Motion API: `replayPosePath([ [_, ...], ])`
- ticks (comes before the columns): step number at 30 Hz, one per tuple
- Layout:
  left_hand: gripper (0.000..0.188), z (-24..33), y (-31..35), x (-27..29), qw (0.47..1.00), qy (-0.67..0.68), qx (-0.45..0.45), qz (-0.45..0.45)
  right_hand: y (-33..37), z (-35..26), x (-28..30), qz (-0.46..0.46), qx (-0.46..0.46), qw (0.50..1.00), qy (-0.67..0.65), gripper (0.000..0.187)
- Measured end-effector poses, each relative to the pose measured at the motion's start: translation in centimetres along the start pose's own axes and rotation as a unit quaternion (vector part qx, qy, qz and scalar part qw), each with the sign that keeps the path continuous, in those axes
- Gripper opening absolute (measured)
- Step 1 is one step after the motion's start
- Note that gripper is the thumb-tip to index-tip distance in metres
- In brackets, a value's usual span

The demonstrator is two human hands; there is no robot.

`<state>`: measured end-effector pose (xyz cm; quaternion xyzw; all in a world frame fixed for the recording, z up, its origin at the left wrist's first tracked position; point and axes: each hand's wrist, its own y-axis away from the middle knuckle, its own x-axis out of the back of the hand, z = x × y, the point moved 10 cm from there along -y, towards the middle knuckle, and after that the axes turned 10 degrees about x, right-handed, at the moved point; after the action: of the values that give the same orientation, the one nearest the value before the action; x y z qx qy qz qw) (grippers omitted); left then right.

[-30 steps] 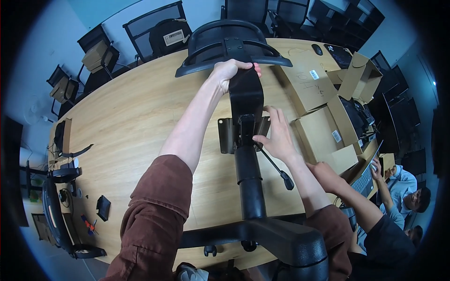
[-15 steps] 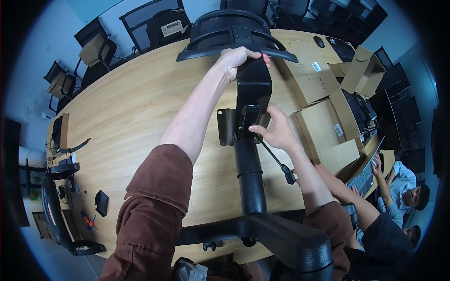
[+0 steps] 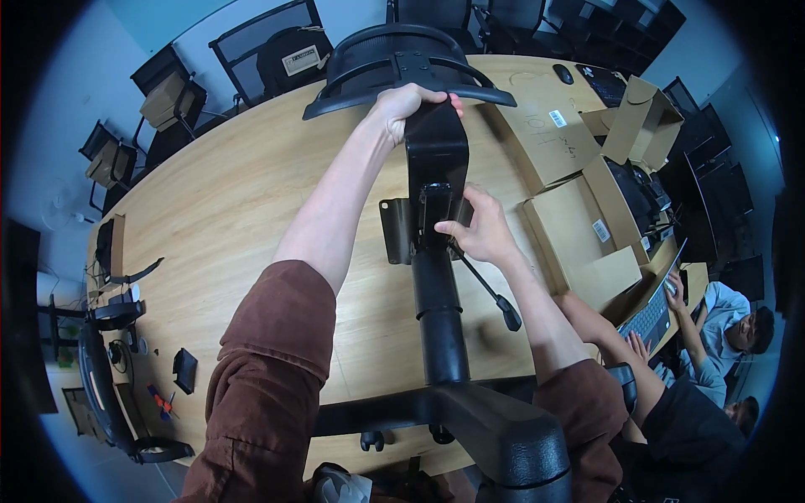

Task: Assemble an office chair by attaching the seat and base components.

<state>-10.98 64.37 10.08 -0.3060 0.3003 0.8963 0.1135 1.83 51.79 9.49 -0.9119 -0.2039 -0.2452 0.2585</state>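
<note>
A black office chair frame stands before me: a five-star style base (image 3: 503, 427), a gas lift column (image 3: 443, 335), and a seat mechanism (image 3: 434, 210) with side plates and a lever (image 3: 495, 298). From the mechanism a wide bent back bracket (image 3: 438, 155) rises to a mesh backrest (image 3: 402, 71) at the far side. My left hand (image 3: 408, 105) is closed around the upper end of the bracket. My right hand (image 3: 486, 228) grips the mechanism's right side, thumb on its front; its other fingers are partly hidden behind the plate.
On the wooden table (image 3: 251, 210) lie opened cardboard boxes (image 3: 579, 235) at right. A person (image 3: 729, 318) sits beyond a laptop (image 3: 650, 314). Another person's bare arm (image 3: 587, 323) reaches in behind my right forearm. Another chair part (image 3: 101, 377) stands at left.
The chair frame and both my hands have shifted slightly left in the picture, grips unchanged. The other person's fingers no longer show at the lever's knob.
</note>
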Motion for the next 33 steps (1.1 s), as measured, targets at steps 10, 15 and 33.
replayPosePath([
  [10, 0.020, 0.2, -0.6, 0.4, 0.998, 0.004, 0.016, -0.054, -0.3, 0.0, -0.2, 0.000, 0.021, 0.999, 0.026, 0.043],
  [15, 0.022, 0.0, -1.2, 0.8, 0.999, 0.022, 0.022, -0.042, -0.1, -0.1, -0.2, -0.003, 0.018, 0.999, 0.048, 0.047],
  [33, 0.023, -0.8, -3.2, 0.7, 0.994, 0.017, 0.077, -0.076, 0.5, 0.4, 0.1, 0.001, -0.038, 0.999, -0.016, 0.051],
])
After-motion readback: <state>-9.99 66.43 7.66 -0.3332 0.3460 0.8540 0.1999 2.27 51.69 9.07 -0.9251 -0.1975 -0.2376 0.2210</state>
